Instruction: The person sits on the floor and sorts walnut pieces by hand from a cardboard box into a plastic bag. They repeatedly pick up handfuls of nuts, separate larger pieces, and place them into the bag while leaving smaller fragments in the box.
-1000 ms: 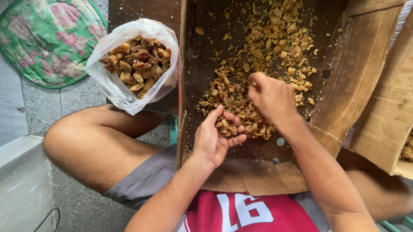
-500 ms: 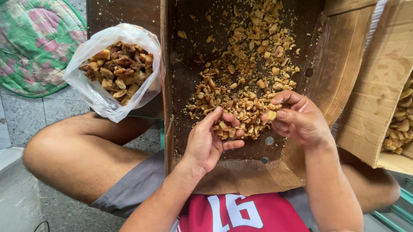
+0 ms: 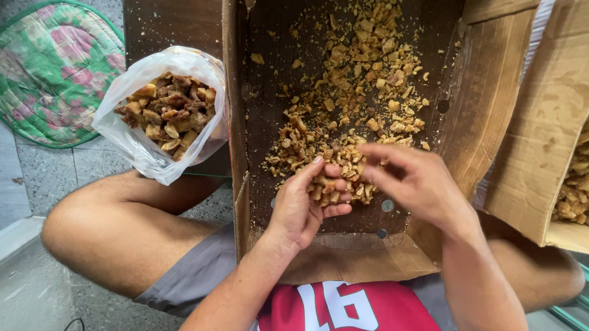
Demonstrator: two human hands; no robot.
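Both hands meet low in the middle of the frame, inside a tipped cardboard box (image 3: 488, 106). Cupped palm-up, the left hand (image 3: 304, 209) holds a small heap of the golden-brown fried pieces (image 3: 333, 183), its fingers curled loosely around them. Just right of it, the right hand (image 3: 422, 185) hovers with fingers bent toward that heap, fingertips at or nearly at the pieces; whether it pinches one I cannot tell.

Irregular, crumbly and tan to dark brown, the pieces lie scattered in a loose trail from the hands up toward the top centre of the frame, over the box's dark, stained inner face.

At upper left of the box, a clear plastic bag (image 3: 137, 148) stands open, filled with larger, darker chunks. At the right edge, a second cardboard box (image 3: 558, 136) holds more of the pale pieces. A green and pink flowered cushion (image 3: 43, 72) lies in the upper left corner on a grey speckled floor (image 3: 56, 173). Bare knees spread to either side below the box.
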